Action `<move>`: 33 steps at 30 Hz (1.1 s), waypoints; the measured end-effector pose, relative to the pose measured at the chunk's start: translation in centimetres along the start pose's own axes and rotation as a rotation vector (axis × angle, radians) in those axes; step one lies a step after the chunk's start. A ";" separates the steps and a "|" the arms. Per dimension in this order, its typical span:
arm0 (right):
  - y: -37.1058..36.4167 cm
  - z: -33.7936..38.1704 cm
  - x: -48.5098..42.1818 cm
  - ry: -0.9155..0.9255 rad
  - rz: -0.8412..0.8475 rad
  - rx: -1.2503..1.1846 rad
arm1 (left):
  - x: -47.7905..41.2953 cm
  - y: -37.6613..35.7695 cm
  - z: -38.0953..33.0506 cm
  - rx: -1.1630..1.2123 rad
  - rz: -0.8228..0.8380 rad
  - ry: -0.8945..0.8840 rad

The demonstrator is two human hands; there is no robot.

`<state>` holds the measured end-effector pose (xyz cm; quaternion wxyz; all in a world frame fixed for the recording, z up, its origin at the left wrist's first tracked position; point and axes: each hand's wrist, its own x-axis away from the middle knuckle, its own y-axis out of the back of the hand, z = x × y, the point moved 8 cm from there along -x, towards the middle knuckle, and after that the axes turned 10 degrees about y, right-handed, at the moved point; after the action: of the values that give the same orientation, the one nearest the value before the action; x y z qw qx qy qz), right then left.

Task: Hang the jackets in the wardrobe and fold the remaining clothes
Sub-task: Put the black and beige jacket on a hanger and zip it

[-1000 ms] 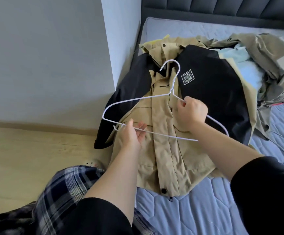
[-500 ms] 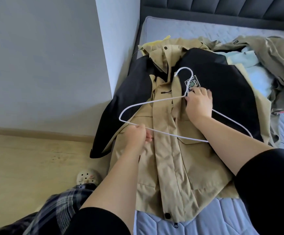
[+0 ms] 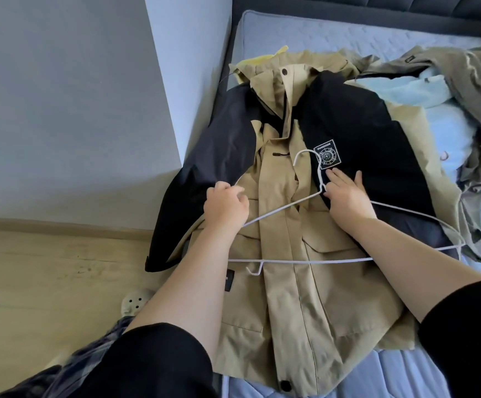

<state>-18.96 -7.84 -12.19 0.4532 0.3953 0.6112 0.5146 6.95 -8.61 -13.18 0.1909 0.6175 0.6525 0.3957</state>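
Observation:
A tan and black jacket (image 3: pixel 291 297) lies front up on the bed, collar toward the headboard. A white wire hanger (image 3: pixel 319 261) lies on its chest, hook near the square badge. My left hand (image 3: pixel 226 206) is curled over the jacket's left chest, where black sleeve meets tan front, and seems to grip the fabric there. My right hand (image 3: pixel 345 196) lies flat with straight fingers on the black panel, right beside the hanger's neck. The hanger's left end is hidden under my left forearm.
A heap of olive clothes (image 3: pixel 468 90) and a light blue garment (image 3: pixel 446 116) lies at the right on the mattress (image 3: pixel 319 33). A wall corner (image 3: pixel 187 81) stands close at the left. Wooden floor (image 3: pixel 47 277) with a pale slipper (image 3: pixel 136 303) lies below it.
My left hand left the hanger's bottom bar and moved up to the jacket's left chest. My right hand flattened beside the hanger's neck. The hanger now lies lower on the jacket.

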 end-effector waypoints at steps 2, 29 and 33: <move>-0.3 0.5 0.0 -0.009 0.018 -0.019 | -0.1 -0.8 -0.6 0.039 0.075 0.026; 0.2 6.3 -6.0 -0.436 0.205 -0.100 | -0.5 -0.3 0.0 0.249 0.347 0.086; -0.7 7.1 -6.9 -0.421 0.269 -0.132 | -0.3 -0.5 0.7 0.277 0.370 0.089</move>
<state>-10.28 -12.60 -12.24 0.5229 0.5408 0.4103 0.5155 7.13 -8.68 -14.05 -0.0001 0.7288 0.5840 0.3574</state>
